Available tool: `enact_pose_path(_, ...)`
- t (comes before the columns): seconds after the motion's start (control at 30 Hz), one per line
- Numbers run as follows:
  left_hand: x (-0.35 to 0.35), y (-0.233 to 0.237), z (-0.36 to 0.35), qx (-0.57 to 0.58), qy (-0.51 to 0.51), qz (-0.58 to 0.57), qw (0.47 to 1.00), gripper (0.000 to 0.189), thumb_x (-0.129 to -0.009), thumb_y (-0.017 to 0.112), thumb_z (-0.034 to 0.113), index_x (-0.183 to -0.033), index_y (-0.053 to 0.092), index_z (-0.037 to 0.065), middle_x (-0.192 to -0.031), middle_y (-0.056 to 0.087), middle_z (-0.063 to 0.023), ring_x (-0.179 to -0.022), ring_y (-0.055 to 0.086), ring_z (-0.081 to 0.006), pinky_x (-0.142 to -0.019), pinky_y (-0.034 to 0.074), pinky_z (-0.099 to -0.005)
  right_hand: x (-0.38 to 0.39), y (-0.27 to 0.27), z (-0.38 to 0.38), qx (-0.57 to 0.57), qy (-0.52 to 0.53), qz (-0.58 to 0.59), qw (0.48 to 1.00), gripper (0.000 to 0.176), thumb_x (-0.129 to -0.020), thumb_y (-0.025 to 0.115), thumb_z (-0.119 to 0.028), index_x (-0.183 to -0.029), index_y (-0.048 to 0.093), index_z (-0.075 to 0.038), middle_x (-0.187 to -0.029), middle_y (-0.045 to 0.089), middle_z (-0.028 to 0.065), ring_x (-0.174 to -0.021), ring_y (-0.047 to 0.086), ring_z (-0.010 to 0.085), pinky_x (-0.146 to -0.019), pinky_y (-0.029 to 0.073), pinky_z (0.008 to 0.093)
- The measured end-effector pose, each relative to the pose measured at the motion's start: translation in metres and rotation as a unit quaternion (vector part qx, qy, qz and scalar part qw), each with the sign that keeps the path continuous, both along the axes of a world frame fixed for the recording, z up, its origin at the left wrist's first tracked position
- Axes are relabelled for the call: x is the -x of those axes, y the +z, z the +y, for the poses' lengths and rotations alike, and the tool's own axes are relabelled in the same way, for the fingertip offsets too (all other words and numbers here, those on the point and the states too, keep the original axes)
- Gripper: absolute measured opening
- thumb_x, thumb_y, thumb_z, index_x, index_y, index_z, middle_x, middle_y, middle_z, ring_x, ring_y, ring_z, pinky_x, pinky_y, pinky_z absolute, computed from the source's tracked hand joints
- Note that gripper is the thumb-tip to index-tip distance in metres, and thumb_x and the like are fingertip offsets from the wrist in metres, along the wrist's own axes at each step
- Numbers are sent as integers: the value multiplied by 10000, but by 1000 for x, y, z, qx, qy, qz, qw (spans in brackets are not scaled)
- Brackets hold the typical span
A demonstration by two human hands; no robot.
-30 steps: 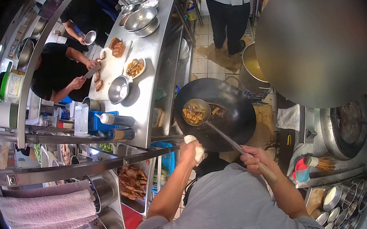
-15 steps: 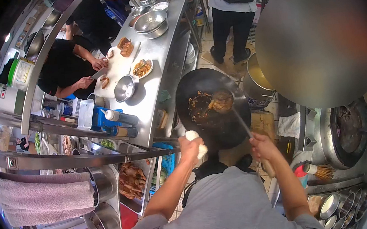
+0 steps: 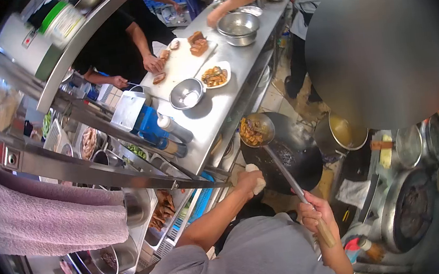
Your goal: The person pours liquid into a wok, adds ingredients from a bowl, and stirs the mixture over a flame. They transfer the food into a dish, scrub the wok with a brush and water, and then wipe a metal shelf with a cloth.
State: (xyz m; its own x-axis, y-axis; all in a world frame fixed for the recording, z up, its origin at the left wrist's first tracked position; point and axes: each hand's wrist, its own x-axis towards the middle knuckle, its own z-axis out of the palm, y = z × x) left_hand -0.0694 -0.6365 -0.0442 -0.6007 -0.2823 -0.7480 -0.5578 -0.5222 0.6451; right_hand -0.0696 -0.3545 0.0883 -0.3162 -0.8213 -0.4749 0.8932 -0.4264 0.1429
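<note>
A folded white cloth [image 3: 257,179] is gripped in my left hand [image 3: 246,183], at the near-left rim of a dark wok [image 3: 298,147]. The cloth covers whatever part of the wok lies under it. My right hand [image 3: 316,213] is wrapped round the wooden handle of a long metal ladle [image 3: 283,170]. Glossy brown chopped food [image 3: 252,131] fills the ladle's bowl, which is above the wok's far-left edge, beside the steel counter. Inside the wok the dark surface shines, with a few small wet spots.
On the steel counter [image 3: 205,130] stand a metal bowl [image 3: 187,94], a plate of food [image 3: 216,77] and a cutting board [image 3: 173,83] with meat. A co-worker's hand [image 3: 153,63] touches the meat. A pot [image 3: 347,131] and a stove burner [image 3: 409,210] are at right.
The ladle has moved up and left from inside the wok to its edge, now full of food. Most bits in the wok are gone. My view has shifted, and a co-worker's knife is lower.
</note>
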Motion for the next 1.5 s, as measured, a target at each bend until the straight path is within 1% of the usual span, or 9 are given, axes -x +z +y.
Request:
enact_pose_path(0.1, 6, -1, -6, -42, 25, -12, 999, 163, -732, 747, 46, -858, 657, -3, -734, 641, -96, -585, 653, -236, -499, 519, -399, 42, 32, -44, -102, 39, 170, 979, 384, -1083, 494, -237, -1460, 501, -164, -691, 488, 0, -403, 387, 57, -345, 354, 262)
enact_pose_path(0.4, 24, -3, -27, -26, 39, 2, 999, 112, -736, 725, 38, -806, 648, -2, -756, 649, -106, -632, 665, -250, -515, 521, -408, 160, 70, -234, -381, 133, 523, 750, 534, -1039, 567, -173, -1555, 434, -125, -666, 502, 4, -439, 431, 102, -399, 395, 286)
enact_pose_path(0.67, 23, 23, -48, -117, 16, 33, 993, 692, -706, 765, 50, -1237, 345, -98, -937, 597, -173, -709, 661, -264, -549, 552, -432, 183, 66, -275, -501, 180, 637, 557, 582, -1026, 604, -169, -1574, 421, -97, -638, 535, -6, -484, 498, 101, -426, 401, 294)
enact_pose_path(0.73, 24, 22, -50, -118, 9, 26, 993, 734, -705, 769, 50, -1258, 309, -95, -950, 589, -179, -720, 661, -267, -555, 556, -433, 199, 21, -270, -519, 150, 722, 432, 577, -1027, 602, -168, -1569, 426, -86, -640, 549, 4, -485, 492, 97, -438, 402, 297)
enact_pose_path(0.8, 25, 30, -53, -108, 4, 17, 994, 702, -710, 766, 46, -1243, 331, -90, -945, 592, -176, -729, 662, -267, -557, 557, -432, 196, 32, -277, -523, 147, 725, 424, 579, -1019, 611, -169, -1561, 433, -68, -644, 564, 24, -497, 495, 98, -461, 411, 304)
enact_pose_path(0.87, 26, 38, -54, -98, 6, 4, 995, 669, -716, 759, 38, -1235, 353, -80, -940, 596, -167, -736, 663, -264, -556, 557, -432, 191, 53, -277, -515, 173, 648, 534, 591, -1003, 631, -174, -1547, 442, -41, -652, 579, 55, -519, 506, 107, -495, 428, 316)
enact_pose_path(0.97, 25, 30, -52, -102, 8, 33, 994, 539, -730, 741, 23, -1174, 447, -55, -894, 609, -141, -710, 660, -256, -545, 546, -427, 193, 21, -276, -543, 107, 758, 345, 600, -970, 666, -183, -1515, 474, -20, -694, 597, 113, -594, 560, 133, -585, 481, 344)
enact_pose_path(1.27, 24, 19, -54, -135, 22, 50, 989, 189, -775, 710, -4, -917, 587, 10, -747, 616, -101, -594, 637, -250, -495, 508, -400, 191, 38, -271, -552, 150, 760, 308, 548, -956, 660, -170, -1475, 531, -50, -958, 703, 295, -848, 719, 411, -802, 544, 451)
enact_pose_path(1.5, 20, 38, -50, -110, 43, 26, 993, 159, -776, 715, -1, -869, 586, -8, -747, 615, -113, -603, 649, -256, -506, 519, -407, 186, 36, -262, -564, 132, 761, 292, 564, -956, 664, -174, -1490, 516, -72, -935, 699, 292, -842, 708, 442, -787, 540, 488)
